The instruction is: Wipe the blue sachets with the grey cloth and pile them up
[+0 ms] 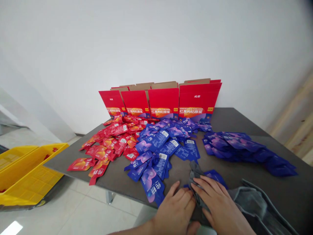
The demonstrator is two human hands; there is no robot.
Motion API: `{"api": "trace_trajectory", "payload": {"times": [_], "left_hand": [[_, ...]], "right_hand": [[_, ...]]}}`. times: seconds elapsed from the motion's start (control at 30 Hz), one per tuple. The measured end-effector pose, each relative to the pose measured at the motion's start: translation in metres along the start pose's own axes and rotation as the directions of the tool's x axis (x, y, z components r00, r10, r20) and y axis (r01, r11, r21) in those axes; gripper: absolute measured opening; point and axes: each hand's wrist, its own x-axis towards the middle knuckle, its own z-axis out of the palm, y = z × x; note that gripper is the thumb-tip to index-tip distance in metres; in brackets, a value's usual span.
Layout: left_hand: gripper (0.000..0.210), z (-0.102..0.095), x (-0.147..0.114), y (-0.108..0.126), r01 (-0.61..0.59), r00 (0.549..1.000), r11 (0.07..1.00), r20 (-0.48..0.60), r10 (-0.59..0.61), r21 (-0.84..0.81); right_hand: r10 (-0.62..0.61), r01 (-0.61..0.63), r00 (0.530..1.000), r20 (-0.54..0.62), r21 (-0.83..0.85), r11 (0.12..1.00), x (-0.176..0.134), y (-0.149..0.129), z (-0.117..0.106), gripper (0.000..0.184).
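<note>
Near the front of the desk [234, 122], the right hand [217, 199] clasps bunched grey cloth [195, 169]; I cannot tell the left hand's [175, 206] grip. Just beyond, a half-hidden blue pouch [216, 177] looks light, pliant, slick, best pinched along its edge.

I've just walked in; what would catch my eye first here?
Probably the bright red boxes lined up along the back of the dark table. Before them lie heaped red pouches on the left and blue pouches in the middle. Near the front edge, the left hand and right hand meet at a crumpled grey cloth.
</note>
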Motion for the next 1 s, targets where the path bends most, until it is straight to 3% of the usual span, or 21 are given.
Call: {"api": "trace_trajectory", "payload": {"times": [0.1, 0.23, 0.37, 0.43, 0.5, 0.6, 0.73, 0.83, 1.0], "left_hand": [[0.055, 0.007, -0.004, -0.007, -0.039, 0.998, 0.999, -0.058, 0.039, 0.007], [0.059, 0.019, -0.006, -0.010, -0.051, 0.987, 0.999, -0.153, 0.051, 0.002], [0.062, 0.023, -0.002, -0.008, -0.034, 0.990, 0.999, -0.137, 0.035, 0.007], [0.063, 0.021, 0.000, -0.005, -0.012, 0.991, 0.999, -0.132, 0.017, 0.040], [0.060, 0.020, 0.002, -0.003, 0.008, 0.990, 0.996, -0.144, 0.005, 0.088], [0.040, 0.023, 0.003, -0.002, 0.021, 0.987, 0.986, -0.159, 0.005, 0.165], [0.031, 0.029, 0.003, -0.003, 0.008, 0.983, 0.975, -0.180, 0.033, 0.223], [0.032, 0.032, 0.003, -0.005, 0.002, 0.975, 0.966, -0.217, 0.056, 0.258], [0.035, 0.039, 0.004, -0.006, 0.009, 0.963, 0.968, -0.262, 0.059, 0.251]], "right_hand": [[0.062, -0.059, 0.997, 0.046, -0.066, 0.996, -0.009, 0.014, 0.010, 0.060], [0.185, -0.172, 0.979, 0.088, -0.140, 0.975, -0.026, 0.064, 0.011, 0.046], [0.270, -0.250, 0.956, 0.114, -0.166, 0.954, -0.030, 0.093, 0.001, 0.036], [0.260, -0.241, 0.962, 0.086, -0.188, 0.952, -0.025, 0.088, -0.005, 0.037], [0.165, -0.152, 0.984, 0.061, -0.174, 0.973, -0.017, 0.070, -0.006, 0.043], [-0.015, 0.019, 0.999, 0.038, -0.106, 0.994, -0.008, 0.040, 0.002, 0.058], [-0.083, 0.090, 0.995, 0.063, -0.116, 0.989, -0.005, 0.025, 0.016, 0.066], [-0.051, 0.067, 0.993, 0.108, -0.150, 0.986, -0.009, 0.033, 0.016, 0.064], [0.177, -0.162, 0.980, 0.089, -0.155, 0.974, -0.028, 0.065, 0.013, 0.050]]}}
